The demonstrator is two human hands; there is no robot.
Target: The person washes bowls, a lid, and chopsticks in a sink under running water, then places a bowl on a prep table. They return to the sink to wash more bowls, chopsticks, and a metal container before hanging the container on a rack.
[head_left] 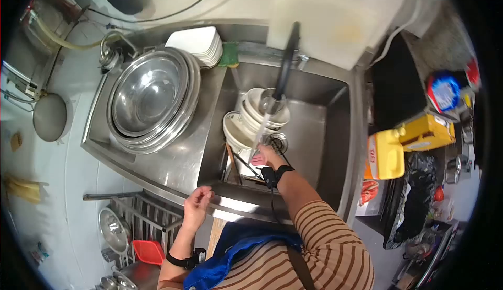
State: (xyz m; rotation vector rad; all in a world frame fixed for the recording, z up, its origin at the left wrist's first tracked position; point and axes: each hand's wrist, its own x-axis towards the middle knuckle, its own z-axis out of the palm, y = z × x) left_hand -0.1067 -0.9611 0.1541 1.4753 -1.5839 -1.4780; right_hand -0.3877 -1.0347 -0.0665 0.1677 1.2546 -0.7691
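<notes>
My right hand [265, 157] reaches into the metal sink [335, 132], palm up with its fingers apart, under the water stream [258, 139] from the black faucet hose [287, 59]. Beside it are a small round metal strainer or bowl [276, 142] and a stack of white bowls [252, 113]. An oval white dish [234, 132] leans at the left of the stack. Near the sink's front rim, my left hand [198, 202] hovers with its fingers curled; whether anything small is between them cannot be made out.
Nested large metal bowls [152, 93] and stacked white trays [195, 41] stand on the left drainboard. A green sponge [229, 54] lies behind. Yellow containers [389, 154] and a black-bagged bin [414, 201] are at the right, a metal rack [141, 211] at lower left.
</notes>
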